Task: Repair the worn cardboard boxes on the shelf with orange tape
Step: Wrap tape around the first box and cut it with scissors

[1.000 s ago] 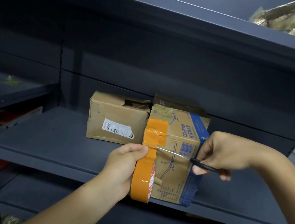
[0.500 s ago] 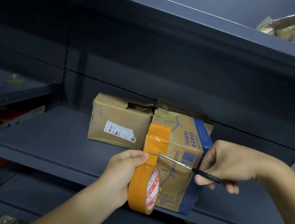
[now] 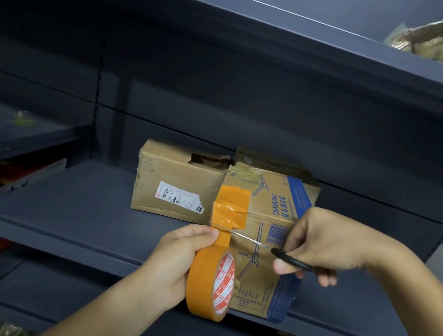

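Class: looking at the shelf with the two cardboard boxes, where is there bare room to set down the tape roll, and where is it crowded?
Bare shelf lies left of the labelled box, out to the upright post. More lies right of the blue-edged box, behind the right hand. Crowded: the front corner where the left hand, tape roll and scissors meet.

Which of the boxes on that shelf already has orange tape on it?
The blue-edged DIAMOND box at the shelf front, with fan drawings: orange strips wrap its upper left corner. The plain box to its left has only a white label and a torn top.
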The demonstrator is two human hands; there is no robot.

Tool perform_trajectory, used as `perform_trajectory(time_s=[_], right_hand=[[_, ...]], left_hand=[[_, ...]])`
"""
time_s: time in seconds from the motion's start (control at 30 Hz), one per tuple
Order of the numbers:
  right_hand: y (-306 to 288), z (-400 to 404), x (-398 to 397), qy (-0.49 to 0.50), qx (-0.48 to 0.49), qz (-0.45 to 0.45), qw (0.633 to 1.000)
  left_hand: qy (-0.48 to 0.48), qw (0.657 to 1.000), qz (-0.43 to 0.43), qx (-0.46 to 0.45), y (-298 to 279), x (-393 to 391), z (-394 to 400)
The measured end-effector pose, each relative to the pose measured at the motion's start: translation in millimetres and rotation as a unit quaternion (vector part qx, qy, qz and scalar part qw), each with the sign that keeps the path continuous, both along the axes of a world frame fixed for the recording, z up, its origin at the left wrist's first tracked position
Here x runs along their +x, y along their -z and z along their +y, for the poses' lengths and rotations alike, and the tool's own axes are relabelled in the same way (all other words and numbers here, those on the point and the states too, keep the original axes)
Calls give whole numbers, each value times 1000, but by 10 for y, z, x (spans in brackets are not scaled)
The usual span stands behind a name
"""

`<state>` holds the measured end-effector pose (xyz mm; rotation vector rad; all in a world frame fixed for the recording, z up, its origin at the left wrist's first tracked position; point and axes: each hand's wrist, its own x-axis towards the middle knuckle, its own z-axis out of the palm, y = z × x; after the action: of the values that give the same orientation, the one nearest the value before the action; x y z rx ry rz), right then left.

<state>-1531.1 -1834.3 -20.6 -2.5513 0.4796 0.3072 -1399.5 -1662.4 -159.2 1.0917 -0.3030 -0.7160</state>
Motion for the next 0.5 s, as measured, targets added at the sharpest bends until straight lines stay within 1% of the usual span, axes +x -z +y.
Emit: perform_trajectory(time_s=[0.27, 0.5], right_hand=[[72, -65, -47, 11, 14, -33, 999], [128, -188, -45, 9, 4, -69, 998]], left_hand=[[4, 1000, -3, -3, -6, 2, -12], [10, 999, -22, 28, -23, 37, 40]])
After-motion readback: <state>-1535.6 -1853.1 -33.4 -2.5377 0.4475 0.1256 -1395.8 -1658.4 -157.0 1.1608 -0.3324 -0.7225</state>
